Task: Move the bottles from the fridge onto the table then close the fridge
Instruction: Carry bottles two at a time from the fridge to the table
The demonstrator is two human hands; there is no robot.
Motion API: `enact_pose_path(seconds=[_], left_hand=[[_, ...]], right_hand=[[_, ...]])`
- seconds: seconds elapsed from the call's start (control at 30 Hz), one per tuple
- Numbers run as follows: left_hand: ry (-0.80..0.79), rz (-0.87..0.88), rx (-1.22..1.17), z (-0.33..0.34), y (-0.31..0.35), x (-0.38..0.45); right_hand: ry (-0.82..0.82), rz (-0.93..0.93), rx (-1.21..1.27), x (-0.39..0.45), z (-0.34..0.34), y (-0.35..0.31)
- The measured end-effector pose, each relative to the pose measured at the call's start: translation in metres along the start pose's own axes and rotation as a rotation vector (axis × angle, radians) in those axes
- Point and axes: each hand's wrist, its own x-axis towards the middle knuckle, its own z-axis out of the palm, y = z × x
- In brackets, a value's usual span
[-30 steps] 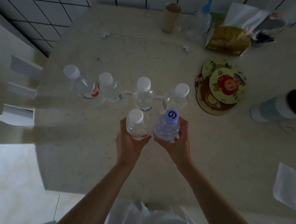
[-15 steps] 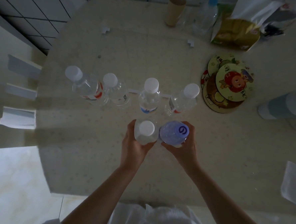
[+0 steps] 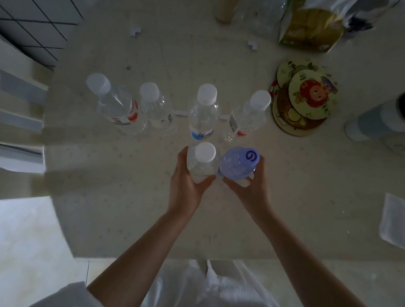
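Observation:
My left hand (image 3: 185, 188) grips a clear white-capped bottle (image 3: 203, 164) standing upright on the beige table (image 3: 123, 196). Right beside it, touching, my right hand (image 3: 251, 189) grips a bluish bottle with a purple cap (image 3: 239, 166). Behind them stands a row of several clear white-capped bottles: one with a red label (image 3: 115, 105) at the left, one (image 3: 157, 108) beside it, one with a blue label (image 3: 204, 113) in the middle, and one (image 3: 249, 116) at the right. The fridge is out of view.
A stack of round cartoon coasters (image 3: 304, 100) lies right of the row. A grey cylinder (image 3: 384, 117) lies on its side at the far right. A yellow bag (image 3: 311, 29) and a cardboard tube (image 3: 227, 5) stand at the back. A white cloth (image 3: 397, 221) lies near the right edge.
Both hands with their bottles have stayed close together in front of the row; the camera has tilted so the caps now face it more squarely. The row has not moved.

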Motion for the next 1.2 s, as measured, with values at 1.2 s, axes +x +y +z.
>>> enact_pose_path(seconds=[1.2], left_hand=[[0.535, -0.210, -0.101, -0.075, -0.063, -0.419]], right_hand=[[-0.787, -0.461, -0.355, -0.320, -0.045, 0.026]])
